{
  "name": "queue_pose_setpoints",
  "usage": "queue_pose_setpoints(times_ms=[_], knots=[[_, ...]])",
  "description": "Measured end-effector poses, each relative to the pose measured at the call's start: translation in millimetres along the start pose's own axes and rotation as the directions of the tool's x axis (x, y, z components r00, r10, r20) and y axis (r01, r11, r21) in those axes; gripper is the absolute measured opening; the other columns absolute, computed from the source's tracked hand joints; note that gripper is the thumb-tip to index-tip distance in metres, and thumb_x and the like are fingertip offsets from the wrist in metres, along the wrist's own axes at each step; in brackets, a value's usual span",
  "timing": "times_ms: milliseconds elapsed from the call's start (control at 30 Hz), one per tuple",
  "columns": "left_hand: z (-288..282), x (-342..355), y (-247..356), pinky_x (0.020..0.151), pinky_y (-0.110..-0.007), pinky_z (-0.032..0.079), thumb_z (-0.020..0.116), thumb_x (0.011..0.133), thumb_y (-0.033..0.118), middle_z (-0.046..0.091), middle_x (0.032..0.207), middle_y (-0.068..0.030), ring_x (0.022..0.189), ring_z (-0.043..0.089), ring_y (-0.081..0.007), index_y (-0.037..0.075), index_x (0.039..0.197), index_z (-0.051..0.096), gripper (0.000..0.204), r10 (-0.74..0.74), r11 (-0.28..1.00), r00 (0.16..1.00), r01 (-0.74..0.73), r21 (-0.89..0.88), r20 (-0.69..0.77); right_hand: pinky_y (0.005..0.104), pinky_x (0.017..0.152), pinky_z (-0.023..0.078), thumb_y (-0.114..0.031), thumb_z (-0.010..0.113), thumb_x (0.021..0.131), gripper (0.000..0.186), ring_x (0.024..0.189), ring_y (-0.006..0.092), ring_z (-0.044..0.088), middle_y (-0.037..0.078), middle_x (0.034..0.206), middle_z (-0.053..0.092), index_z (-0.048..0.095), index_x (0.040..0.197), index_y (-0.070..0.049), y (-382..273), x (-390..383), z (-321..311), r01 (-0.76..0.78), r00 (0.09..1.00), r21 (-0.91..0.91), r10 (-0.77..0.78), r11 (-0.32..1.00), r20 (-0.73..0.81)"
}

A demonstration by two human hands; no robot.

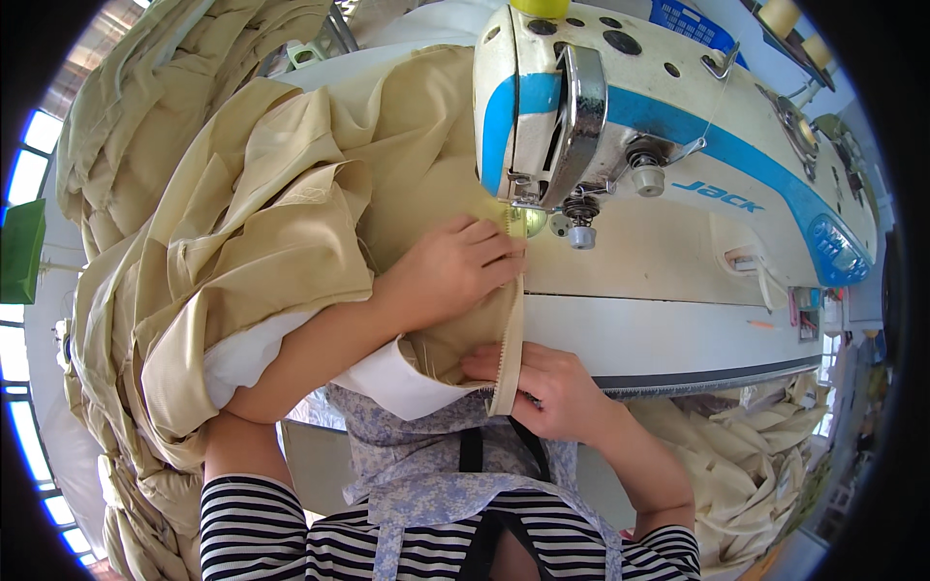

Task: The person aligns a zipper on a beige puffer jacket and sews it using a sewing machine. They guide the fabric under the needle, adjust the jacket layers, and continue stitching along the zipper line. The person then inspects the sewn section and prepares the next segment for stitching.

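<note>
A beige zipper tape (511, 324) hangs from under the sewing machine's (620, 107) needle area toward my lap, its teeth along the left edge. Close to the presser foot, my left hand (463, 266) has bent fingers closed on the upper zipper tape, over the beige fabric (417, 184). Lower down, my right hand (542, 387) grips the fabric edge, with the zipper tape crossing over its fingers; some fingertips are hidden. A white cloth piece (402, 382) folds out at the fabric's near edge. More of the beige fabric drapes across my left forearm.
Heaped beige garments (145, 126) rise at the left and behind. Another beige pile (727, 465) lies low at the right, below the table's front edge (707, 381). A blue basket (693, 24) stands behind the machine, and thread cones (780, 17) are at the far right.
</note>
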State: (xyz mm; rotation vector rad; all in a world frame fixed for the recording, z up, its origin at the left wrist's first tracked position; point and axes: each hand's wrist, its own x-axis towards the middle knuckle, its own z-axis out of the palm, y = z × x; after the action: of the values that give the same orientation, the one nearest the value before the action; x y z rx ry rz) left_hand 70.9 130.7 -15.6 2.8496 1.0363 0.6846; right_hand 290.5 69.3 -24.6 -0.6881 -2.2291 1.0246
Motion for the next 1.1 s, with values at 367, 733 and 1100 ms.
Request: queue_pose_setpoints(times_ms=[367, 733, 1100], knots=[[-6.2, -11.4, 22.3, 0.075, -0.04, 0.055, 0.065, 0.088, 0.004, 0.066, 0.093, -0.0094, 0.081, 0.066, -0.0296, 0.005, 0.104, 0.069, 0.017, -0.478, 0.864, 0.876, 0.454, -0.219, -0.07, 0.0337, 0.055, 0.052, -0.019, 0.067, 0.088, 0.041, 0.063, 0.0232, 0.066, 0.008, 0.083, 0.064, 0.062, 0.123, 0.0, 2.0, 29.9, -9.1, -0.302, 0.947, -0.562, 0.175, 0.77, -0.268], [4.5, -0.1, 21.4, 0.07, -0.042, 0.051, 0.072, 0.081, 0.02, 0.065, 0.075, -0.0096, 0.078, 0.066, -0.0283, 0.006, 0.084, 0.067, 0.015, -0.544, 0.807, 0.833, 0.553, -0.209, 0.102, 0.0442, 0.057, 0.052, -0.011, 0.058, 0.087, 0.047, 0.057, 0.0332, 0.065, 0.015, 0.064, 0.065, 0.059, 0.133, 0.001, 5.4, 20.9, 1.2, -0.395, 0.91, -0.281, 0.332, 0.875, -0.248], [21.0, 0.2, 27.1, 0.064, -0.046, 0.05, 0.066, 0.082, 0.017, 0.063, 0.07, -0.0128, 0.069, 0.064, -0.032, 0.007, 0.076, 0.06, 0.013, -0.476, 0.874, 0.87, 0.484, 0.04, -0.126, 0.0416, 0.043, 0.047, -0.014, 0.062, 0.087, 0.051, 0.042, 0.029, 0.059, 0.011, 0.05, 0.058, 0.056, 0.133, 0.004, 9.8, 15.5, 12.6, -0.288, 0.957, -0.543, 0.213, 0.788, -0.198]])
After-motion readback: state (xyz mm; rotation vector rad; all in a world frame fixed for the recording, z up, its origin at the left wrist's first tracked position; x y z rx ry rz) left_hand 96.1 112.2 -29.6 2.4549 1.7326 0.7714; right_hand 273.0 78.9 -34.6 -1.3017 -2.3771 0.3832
